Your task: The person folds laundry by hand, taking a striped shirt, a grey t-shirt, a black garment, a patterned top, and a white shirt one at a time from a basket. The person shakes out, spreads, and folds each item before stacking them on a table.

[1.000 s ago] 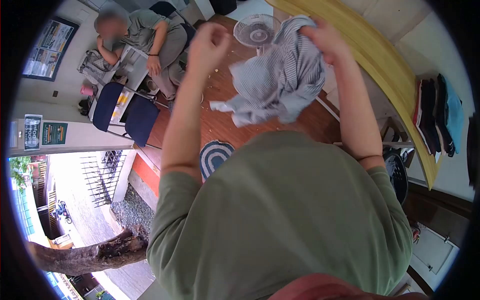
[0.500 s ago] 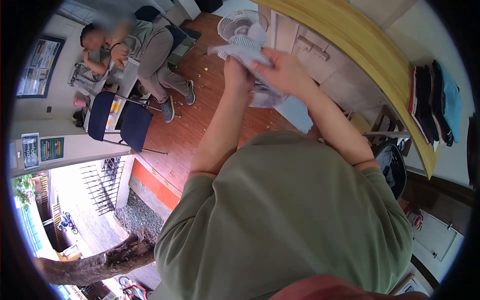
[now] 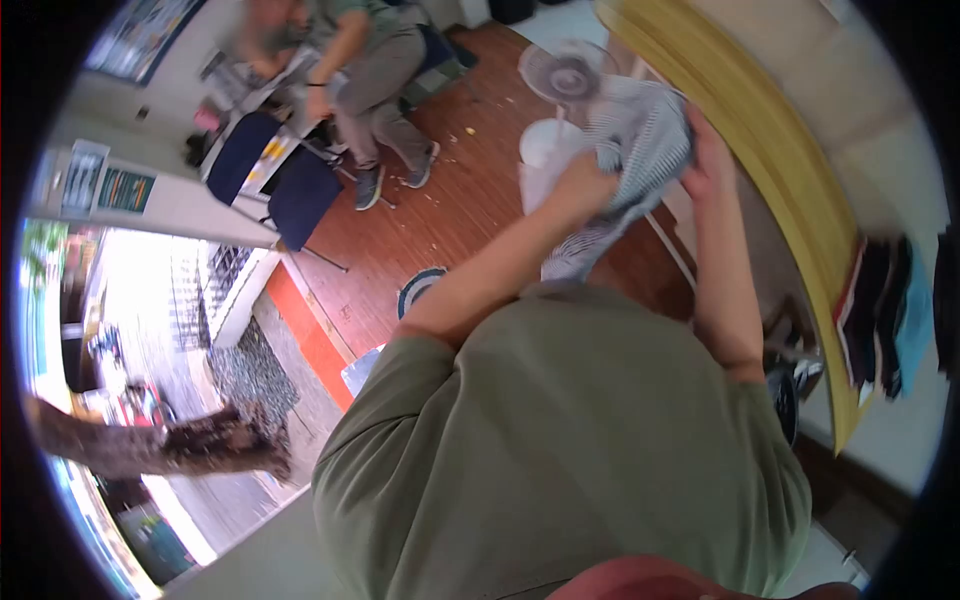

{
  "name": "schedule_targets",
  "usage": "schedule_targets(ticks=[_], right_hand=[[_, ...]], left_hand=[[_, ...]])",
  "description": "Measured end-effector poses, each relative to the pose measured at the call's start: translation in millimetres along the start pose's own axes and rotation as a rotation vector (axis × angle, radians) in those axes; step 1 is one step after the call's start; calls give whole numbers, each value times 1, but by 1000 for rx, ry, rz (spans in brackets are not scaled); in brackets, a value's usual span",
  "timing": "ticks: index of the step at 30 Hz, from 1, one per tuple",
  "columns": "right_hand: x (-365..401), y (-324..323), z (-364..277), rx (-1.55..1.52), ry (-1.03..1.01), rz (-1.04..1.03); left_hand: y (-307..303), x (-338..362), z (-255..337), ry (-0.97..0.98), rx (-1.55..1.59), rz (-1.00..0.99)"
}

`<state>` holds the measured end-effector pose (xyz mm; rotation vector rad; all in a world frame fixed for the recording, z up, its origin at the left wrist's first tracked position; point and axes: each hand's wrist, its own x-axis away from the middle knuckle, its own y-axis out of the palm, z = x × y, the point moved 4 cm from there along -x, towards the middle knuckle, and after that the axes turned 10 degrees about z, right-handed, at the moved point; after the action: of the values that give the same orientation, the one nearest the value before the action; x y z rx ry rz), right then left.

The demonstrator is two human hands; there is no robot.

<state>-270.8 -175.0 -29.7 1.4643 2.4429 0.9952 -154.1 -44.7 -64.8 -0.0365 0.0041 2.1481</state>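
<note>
A grey-and-white striped cloth [image 3: 645,130] hangs in front of me, bunched at the top with a length falling toward my chest. My left hand [image 3: 588,188] is closed on its left side, the fingers partly buried in the folds. At the upper right edge, my right hand [image 3: 708,155] grips the same cloth, with some fingers hidden behind it. Its lower part [image 3: 580,250] drapes below my left wrist. Just behind the cloth stands a white fan [image 3: 567,78], and a white round-topped object [image 3: 548,143] shows beside my left hand.
A curved yellow wooden counter [image 3: 760,130] runs along my right, with folded dark and blue clothes [image 3: 885,315] near its end. On the left, a person [image 3: 375,85] sits by a dark blue folding chair [image 3: 290,190]. Small scraps dot the brown floor [image 3: 400,240].
My view has turned left and both hands have shifted right in it. The striped cloth, bunched between close hands before, is now spread wider, with my right hand farther from my left.
</note>
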Motion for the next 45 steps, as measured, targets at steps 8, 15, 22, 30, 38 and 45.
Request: schedule_targets(ticks=[8, 15, 22, 30, 38, 45], right_hand=[[28, -66, 56, 1133, -97, 140], [88, -25, 17, -165, 447, -93], [60, 37, 43, 921, -60, 5], [117, 32, -2, 221, 125, -187], [142, -43, 3, 1202, -450, 283], [134, -98, -12, 399, -68, 347]], left_hand=[[-195, 47, 134, 183, 676, 535], [-290, 39, -9, -497, -211, 256], [-121, 44, 1, 274, -325, 58], [67, -1, -64, -900, 966, -543], [38, 13, 56, -56, 129, -134], [-59, -61, 137, 297, 86, 71]])
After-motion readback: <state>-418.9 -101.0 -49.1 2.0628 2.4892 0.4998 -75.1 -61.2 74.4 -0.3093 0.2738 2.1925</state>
